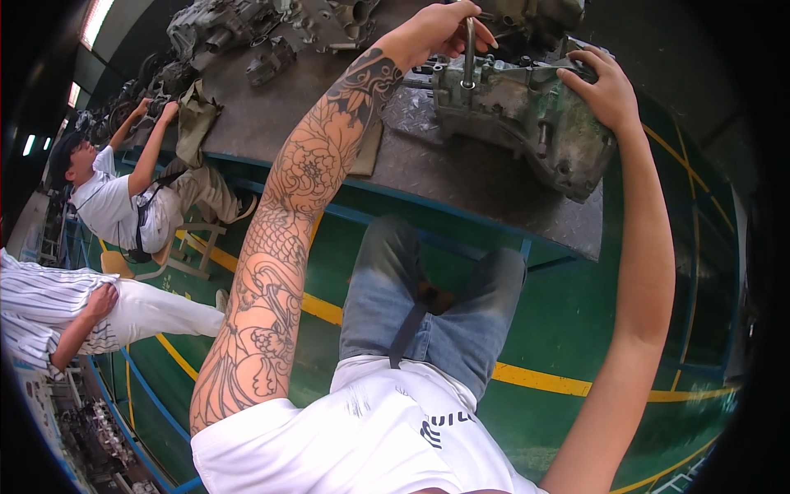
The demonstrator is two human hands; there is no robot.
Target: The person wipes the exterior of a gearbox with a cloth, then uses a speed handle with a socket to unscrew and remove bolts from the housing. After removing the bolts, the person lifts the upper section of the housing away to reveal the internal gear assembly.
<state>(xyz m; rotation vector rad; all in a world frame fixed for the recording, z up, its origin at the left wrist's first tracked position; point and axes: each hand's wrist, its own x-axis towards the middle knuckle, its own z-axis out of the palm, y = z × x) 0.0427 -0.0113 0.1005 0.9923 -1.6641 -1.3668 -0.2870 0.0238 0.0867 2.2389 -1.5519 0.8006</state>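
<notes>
A grey metal gearbox housing [502,107] lies on the dark steel workbench [568,218] in front of me. My left hand [444,33], at the end of a tattooed arm, is closed around the upper end of a socket wrench [469,58]. The wrench's shaft stands upright, its lower end on the housing's left side. Whatever fastener sits under it is hidden. On the housing's right end rests my right hand [606,86], thumb and fingers apart against the metal, with no tool in it.
More greasy castings [325,25] lie along the bench's far side, beside a small metal part [269,62]. To the left a seated person [123,189] works at the bench near a draped cloth [193,123]. Closer, another person [74,313] in a striped shirt is partly visible.
</notes>
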